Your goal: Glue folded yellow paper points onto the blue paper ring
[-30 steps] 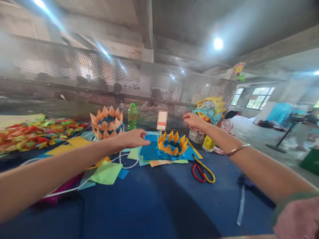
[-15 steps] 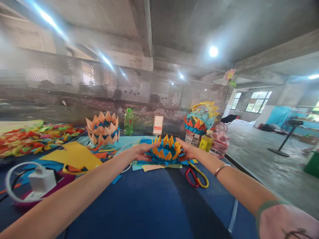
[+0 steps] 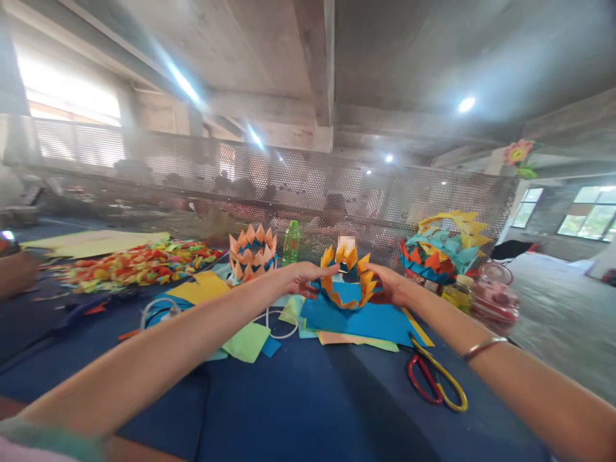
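Observation:
Between my two hands is an orange-yellow folded-paper crown [image 3: 349, 300] with pointed tips and a little blue at its inner side. My left hand [image 3: 302, 277] grips its left side, thumb along the upper edge and fingers below. On the opposite side, my right hand [image 3: 392, 285] holds the rim with the thumb near a tip; its other fingers are partly hidden. The crown is tilted and appears just above a stack of blue paper sheets [image 3: 359, 324]. Scissors [image 3: 439, 363] with red and yellow handles lie at the right of the stack.
A peach paper crown [image 3: 253, 260] and a green bottle [image 3: 291, 244] stand behind my left hand. Colourful paper pieces [image 3: 139, 266] are heaped at left. More paper crowns [image 3: 440, 250], a yellow bottle [image 3: 457, 295] and a pink jug [image 3: 495, 301] stand at right, before a perforated screen [image 3: 375, 192].
Both hands have raised the crown from the blue sheets and tilted it, so its ring opening shows more. The view has turned left, shifting the surroundings rightward.

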Available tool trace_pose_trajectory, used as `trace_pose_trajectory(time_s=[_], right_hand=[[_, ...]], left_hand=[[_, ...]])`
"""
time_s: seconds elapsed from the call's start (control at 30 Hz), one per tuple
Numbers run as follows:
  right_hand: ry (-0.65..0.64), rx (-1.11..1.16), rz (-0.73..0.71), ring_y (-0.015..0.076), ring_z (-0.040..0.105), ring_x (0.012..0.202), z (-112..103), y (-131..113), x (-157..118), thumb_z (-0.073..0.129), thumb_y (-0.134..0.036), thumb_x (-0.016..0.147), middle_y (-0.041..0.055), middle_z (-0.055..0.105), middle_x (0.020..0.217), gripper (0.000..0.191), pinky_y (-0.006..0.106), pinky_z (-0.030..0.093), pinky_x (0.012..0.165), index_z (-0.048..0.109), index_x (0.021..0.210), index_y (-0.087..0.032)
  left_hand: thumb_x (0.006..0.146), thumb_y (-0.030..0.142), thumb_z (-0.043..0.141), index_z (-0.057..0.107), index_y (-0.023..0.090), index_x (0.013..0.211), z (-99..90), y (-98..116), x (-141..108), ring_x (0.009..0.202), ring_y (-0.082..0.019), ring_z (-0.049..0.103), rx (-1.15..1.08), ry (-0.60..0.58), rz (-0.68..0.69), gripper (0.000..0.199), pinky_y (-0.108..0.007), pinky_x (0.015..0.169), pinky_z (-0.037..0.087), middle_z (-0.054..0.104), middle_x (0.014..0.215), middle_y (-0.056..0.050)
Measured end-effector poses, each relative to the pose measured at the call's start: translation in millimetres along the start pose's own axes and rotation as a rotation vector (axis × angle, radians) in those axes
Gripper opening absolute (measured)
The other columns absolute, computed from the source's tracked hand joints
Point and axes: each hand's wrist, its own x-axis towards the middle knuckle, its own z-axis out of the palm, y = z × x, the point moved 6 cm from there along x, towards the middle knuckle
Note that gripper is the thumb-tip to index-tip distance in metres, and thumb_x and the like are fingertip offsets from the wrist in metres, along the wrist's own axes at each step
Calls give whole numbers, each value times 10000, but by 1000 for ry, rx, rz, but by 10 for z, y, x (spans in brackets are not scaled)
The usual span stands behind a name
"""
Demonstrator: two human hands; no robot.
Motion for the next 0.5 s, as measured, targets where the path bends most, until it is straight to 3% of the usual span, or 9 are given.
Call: trace_pose_trajectory(time_s=[0.13, 0.3, 0.4, 0.5], right_hand=[[-52, 32, -131, 186, 656, 959, 370, -669, 4, 582, -410, 975, 75, 639, 1188, 326, 383, 571, 817, 601, 1211, -186], [-108, 80, -295, 204, 650, 1007, 942, -1406, 167, 596, -401, 968, 81, 624, 1229, 349, 409, 565, 848, 588, 1241, -184], [-142, 102, -358, 212, 646, 1029, 1297, -1641, 321, 603, -391, 964, 83, 618, 1246, 352, 421, 561, 865, 585, 1250, -186], [-172, 116, -389, 210, 646, 1029, 1618, -1736, 470, 597, -396, 968, 83, 620, 1247, 346, 420, 561, 868, 590, 1244, -188]], left_hand=[[616, 562, 869, 694, 192, 1079, -645, 357, -187, 1107, -340, 632, 25, 113, 66, 617, -386, 841, 572, 712, 1164, -146], [556, 618, 871, 706, 209, 964, -1524, 631, -376, 987, -326, 686, 52, 312, 121, 601, -367, 753, 581, 749, 976, -122], [536, 634, 871, 698, 188, 894, -1929, 648, -462, 933, -315, 699, 60, 412, 118, 598, -356, 720, 578, 749, 915, -135], [502, 651, 871, 689, 190, 882, -2195, 601, -530, 947, -305, 699, 65, 475, 110, 624, -348, 733, 576, 756, 947, -136]])
